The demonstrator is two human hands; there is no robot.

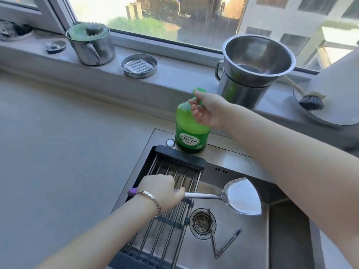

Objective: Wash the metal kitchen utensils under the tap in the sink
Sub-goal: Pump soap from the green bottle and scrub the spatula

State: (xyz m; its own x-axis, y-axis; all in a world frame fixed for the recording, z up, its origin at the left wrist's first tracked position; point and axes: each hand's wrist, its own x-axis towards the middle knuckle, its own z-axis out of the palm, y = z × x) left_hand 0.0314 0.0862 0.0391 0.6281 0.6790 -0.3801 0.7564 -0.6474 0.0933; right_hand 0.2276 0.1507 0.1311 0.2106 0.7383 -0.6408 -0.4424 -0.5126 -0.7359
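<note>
The left hand (161, 193) has its fingers wrapped round the spatula (240, 197) handle, its blade over the sink (256, 245). Tongs (223, 247) lie by the drain (202, 223). The right hand (207, 111) seems to pinch the soap bottle (191, 131) top, so a sideways tug could topple it into the sink.

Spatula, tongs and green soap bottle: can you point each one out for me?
spatula (240, 199), head view, on the flat blade.
tongs (217, 254), head view, on the hinged end where the two arms meet.
green soap bottle (191, 131), head view, on its body above the label.
</note>
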